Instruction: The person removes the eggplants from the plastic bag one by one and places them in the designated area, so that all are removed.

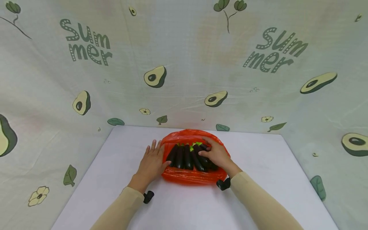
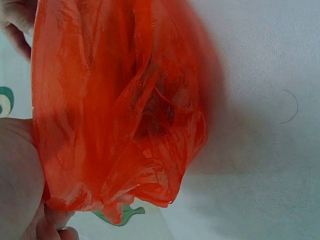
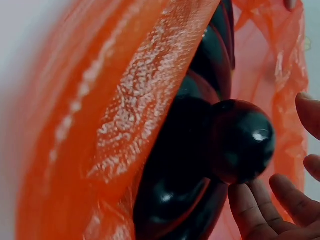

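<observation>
A red plastic bag (image 1: 189, 175) lies on the white table with its mouth spread wide. Inside it, several dark purple eggplants (image 1: 188, 158) with green stem ends lie side by side. My left hand (image 1: 152, 161) rests against the bag's left edge, fingers straight and spread, thumb over the rim beside the leftmost eggplant. Over the right part of the bag reaches my right hand (image 1: 217, 155), its fingers apart above the eggplants there. In the right wrist view its fingertips (image 3: 245, 205) are right at the rounded end of one eggplant (image 3: 242, 142).
The white table (image 1: 258, 179) extends around the bag on every side. Behind it hangs a pale cloth (image 1: 184, 64) printed with avocados, leaves and lettering. Dark wrist-worn devices sit at both cuffs, the right one (image 1: 223, 184) close to the bag's front right corner.
</observation>
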A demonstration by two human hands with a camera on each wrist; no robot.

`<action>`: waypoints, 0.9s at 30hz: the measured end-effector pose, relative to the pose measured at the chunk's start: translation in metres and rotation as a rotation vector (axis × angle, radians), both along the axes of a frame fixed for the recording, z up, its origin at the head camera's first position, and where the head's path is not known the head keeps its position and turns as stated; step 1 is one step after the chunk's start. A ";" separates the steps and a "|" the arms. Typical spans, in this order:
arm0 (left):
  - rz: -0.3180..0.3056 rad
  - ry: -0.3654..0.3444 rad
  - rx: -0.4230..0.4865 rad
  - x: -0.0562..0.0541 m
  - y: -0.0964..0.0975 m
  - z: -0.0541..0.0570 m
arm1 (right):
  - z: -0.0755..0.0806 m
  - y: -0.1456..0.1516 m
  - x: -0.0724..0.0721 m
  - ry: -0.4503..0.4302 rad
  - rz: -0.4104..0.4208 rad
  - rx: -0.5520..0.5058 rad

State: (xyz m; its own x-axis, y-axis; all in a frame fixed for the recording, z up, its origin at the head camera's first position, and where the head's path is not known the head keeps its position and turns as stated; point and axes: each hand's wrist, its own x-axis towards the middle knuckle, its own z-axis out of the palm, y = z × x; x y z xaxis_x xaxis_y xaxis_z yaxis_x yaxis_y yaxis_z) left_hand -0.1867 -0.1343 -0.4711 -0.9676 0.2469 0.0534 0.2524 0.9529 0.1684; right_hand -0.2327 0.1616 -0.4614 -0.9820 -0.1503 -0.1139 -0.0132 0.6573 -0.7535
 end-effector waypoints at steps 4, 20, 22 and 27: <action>0.002 -0.002 0.004 -0.001 0.000 -0.001 | -0.004 -0.004 -0.005 -0.017 -0.003 0.012; 0.018 -0.006 0.018 0.000 -0.001 -0.002 | -0.008 -0.016 -0.011 0.016 0.060 0.051; 0.018 -0.005 0.020 0.000 -0.001 -0.003 | -0.008 -0.019 -0.011 0.013 0.063 0.067; 0.015 0.003 0.023 0.001 -0.001 -0.003 | -0.010 -0.025 -0.011 -0.008 0.046 0.133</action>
